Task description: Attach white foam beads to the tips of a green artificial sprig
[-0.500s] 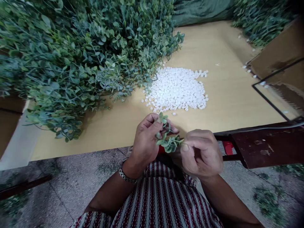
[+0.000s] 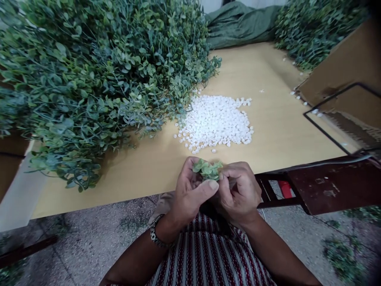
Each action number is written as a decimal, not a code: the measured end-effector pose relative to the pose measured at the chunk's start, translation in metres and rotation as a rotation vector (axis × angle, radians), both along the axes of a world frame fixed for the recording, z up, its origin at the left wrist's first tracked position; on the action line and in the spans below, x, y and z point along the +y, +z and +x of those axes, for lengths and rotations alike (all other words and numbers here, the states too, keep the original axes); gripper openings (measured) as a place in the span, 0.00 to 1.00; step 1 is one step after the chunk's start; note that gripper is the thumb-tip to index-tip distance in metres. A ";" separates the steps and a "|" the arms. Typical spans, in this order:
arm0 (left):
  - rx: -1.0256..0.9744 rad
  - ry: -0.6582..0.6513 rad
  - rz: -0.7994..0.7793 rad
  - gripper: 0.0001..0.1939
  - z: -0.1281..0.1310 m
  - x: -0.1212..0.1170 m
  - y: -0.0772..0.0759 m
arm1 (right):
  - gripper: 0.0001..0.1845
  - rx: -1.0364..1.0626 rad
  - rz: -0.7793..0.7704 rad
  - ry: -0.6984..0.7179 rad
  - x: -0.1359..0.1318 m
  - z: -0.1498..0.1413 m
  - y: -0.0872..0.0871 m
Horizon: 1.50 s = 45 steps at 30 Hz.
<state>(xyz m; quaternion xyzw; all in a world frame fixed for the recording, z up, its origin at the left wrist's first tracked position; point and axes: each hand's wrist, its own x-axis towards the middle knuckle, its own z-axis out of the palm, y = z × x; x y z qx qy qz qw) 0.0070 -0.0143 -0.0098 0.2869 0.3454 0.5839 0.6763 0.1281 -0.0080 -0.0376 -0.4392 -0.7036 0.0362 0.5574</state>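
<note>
A small sprig of green artificial leaves sits between my two hands, just in front of the table edge. My left hand is closed around it, the thumb lying along its near side. The fingertips of my right hand pinch the sprig's right end, close against the left thumb tip. Its stem is hidden by my fingers. Beyond the hands lies a spread heap of small white plastic pieces on the tan tabletop.
A large pile of artificial foliage covers the table's left side. More greenery lies at the back right, by a green cloth. A cardboard piece and a black metal frame stand at the right. A dark red bench is below.
My hands have come together, the right moving left toward the left one. The sprig now shows compactly between them. The view has tilted up slightly.
</note>
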 end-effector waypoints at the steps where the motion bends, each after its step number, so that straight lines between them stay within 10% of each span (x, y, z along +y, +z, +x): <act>1: 0.038 0.001 -0.005 0.19 -0.002 0.000 0.000 | 0.09 -0.011 -0.004 0.013 -0.001 0.000 0.001; 20: 0.486 0.157 -0.006 0.08 -0.006 -0.002 0.011 | 0.08 0.052 -0.226 0.195 -0.001 0.006 0.018; 32: 0.064 0.147 0.076 0.08 -0.010 0.002 0.004 | 0.08 0.139 -0.378 0.154 0.004 0.001 0.017; 45: 0.222 0.151 0.155 0.03 -0.024 0.000 0.007 | 0.07 0.126 -0.345 0.111 0.008 0.009 0.021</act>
